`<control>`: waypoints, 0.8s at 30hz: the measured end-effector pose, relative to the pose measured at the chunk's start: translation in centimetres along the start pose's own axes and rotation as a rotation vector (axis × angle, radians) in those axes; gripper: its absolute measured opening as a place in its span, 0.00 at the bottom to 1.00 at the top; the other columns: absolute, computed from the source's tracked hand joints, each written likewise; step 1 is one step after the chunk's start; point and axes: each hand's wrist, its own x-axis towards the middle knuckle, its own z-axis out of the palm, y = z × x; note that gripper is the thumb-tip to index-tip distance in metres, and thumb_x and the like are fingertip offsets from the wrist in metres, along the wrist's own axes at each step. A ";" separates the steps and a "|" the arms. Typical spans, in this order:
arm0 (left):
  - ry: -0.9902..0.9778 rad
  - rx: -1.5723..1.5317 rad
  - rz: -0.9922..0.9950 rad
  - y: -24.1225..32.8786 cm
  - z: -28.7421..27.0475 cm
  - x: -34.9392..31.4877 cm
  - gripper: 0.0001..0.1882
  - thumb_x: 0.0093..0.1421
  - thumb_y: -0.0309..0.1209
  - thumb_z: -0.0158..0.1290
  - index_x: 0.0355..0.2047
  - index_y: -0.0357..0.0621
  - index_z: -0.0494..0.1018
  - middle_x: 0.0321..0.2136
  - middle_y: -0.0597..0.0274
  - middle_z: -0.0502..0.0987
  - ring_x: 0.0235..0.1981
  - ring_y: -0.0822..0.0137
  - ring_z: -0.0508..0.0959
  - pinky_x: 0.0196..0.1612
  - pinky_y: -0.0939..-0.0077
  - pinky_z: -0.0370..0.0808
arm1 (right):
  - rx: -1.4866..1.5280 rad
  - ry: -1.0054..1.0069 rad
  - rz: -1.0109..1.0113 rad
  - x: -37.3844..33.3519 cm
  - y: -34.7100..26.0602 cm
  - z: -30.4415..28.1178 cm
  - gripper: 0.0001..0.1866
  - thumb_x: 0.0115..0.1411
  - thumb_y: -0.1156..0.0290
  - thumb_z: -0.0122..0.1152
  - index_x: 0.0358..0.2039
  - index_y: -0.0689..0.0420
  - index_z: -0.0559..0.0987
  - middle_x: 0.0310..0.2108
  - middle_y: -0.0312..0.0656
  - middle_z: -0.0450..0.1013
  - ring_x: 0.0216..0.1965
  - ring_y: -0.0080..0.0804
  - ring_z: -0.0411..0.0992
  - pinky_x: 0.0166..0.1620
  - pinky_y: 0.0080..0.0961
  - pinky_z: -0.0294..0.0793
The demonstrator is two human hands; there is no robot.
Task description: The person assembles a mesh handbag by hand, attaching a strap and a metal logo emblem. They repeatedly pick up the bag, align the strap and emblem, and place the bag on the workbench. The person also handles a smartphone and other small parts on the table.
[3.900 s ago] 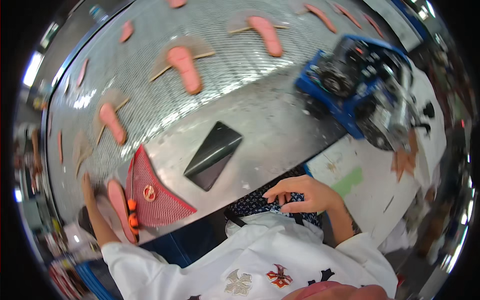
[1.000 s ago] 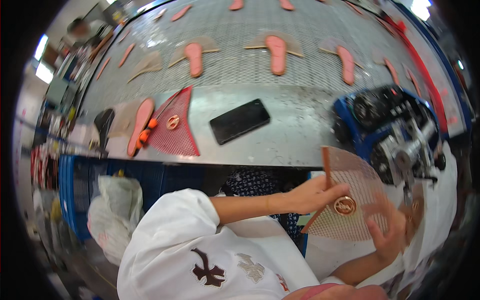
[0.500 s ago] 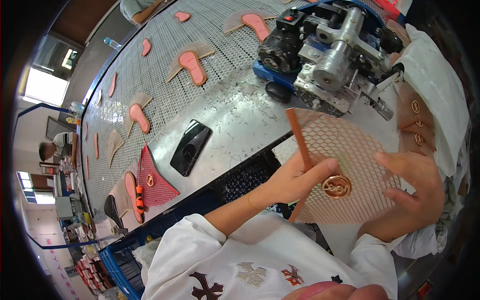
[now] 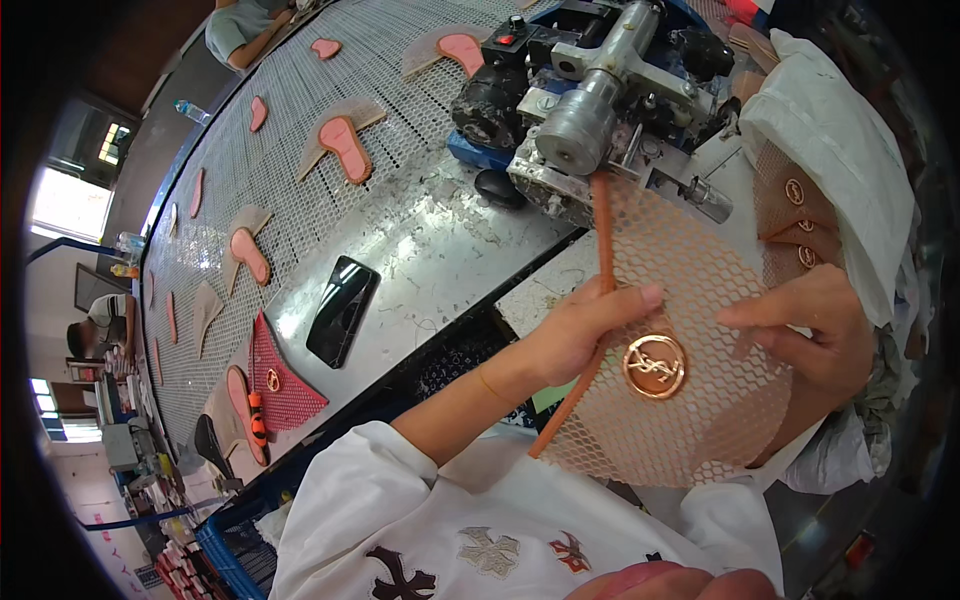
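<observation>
A tan mesh piece (image 4: 700, 440) is spread in front of me, with an orange-brown strip (image 4: 603, 230) along its left edge and a round gold ornament (image 4: 655, 366) on it. My left hand (image 4: 570, 335) pinches the strip edge, thumb on top and fingers underneath. At the mesh's right side my right hand (image 4: 820, 320) is closed on it, index finger stretched along the surface and the thumb partly hidden. The strip's upper end touches or lies just before the metal head of a bench machine (image 4: 575, 140); I cannot tell which.
Several mesh pieces with ornaments (image 4: 795, 195) lie at right beside a white sheet (image 4: 825, 130). A black phone (image 4: 342, 312), a red mesh piece (image 4: 285, 375) and an orange-handled screwdriver (image 4: 257, 420) lie left on the metal table. Pink insoles (image 4: 345, 150) rest on the mesh belt. Another person (image 4: 245, 30) sits beyond.
The mesh piece now sits closer to the machine, its strip's upper end at the machine head. My right hand's spread fingers have drawn together on the mesh. The whole view has shifted.
</observation>
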 end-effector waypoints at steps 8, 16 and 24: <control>0.151 -0.092 0.186 2.3 -2.9 -1.8 0.16 0.70 0.40 0.52 0.44 0.36 0.73 0.37 0.60 0.80 0.37 0.72 0.81 0.41 0.76 0.79 | 0.195 0.237 0.182 4.1 0.7 4.1 0.14 0.60 0.84 0.60 0.46 0.60 0.85 0.26 0.40 0.80 0.21 0.17 0.74 0.24 0.17 0.72; 0.192 0.045 0.339 2.5 -7.4 -5.8 0.22 0.70 0.41 0.47 0.47 0.30 0.74 0.39 0.52 0.82 0.38 0.66 0.84 0.44 0.72 0.81 | 0.314 0.223 0.280 7.5 0.4 6.7 0.15 0.60 0.84 0.59 0.46 0.61 0.85 0.29 0.41 0.81 0.26 0.20 0.78 0.25 0.17 0.75; 0.194 0.397 0.330 -0.5 -5.3 -9.1 0.23 0.72 0.41 0.42 0.38 0.33 0.78 0.29 0.55 0.81 0.31 0.66 0.80 0.38 0.69 0.77 | 0.344 0.268 0.247 7.6 1.0 7.2 0.18 0.61 0.83 0.59 0.51 0.57 0.84 0.31 0.39 0.82 0.28 0.16 0.76 0.29 0.17 0.76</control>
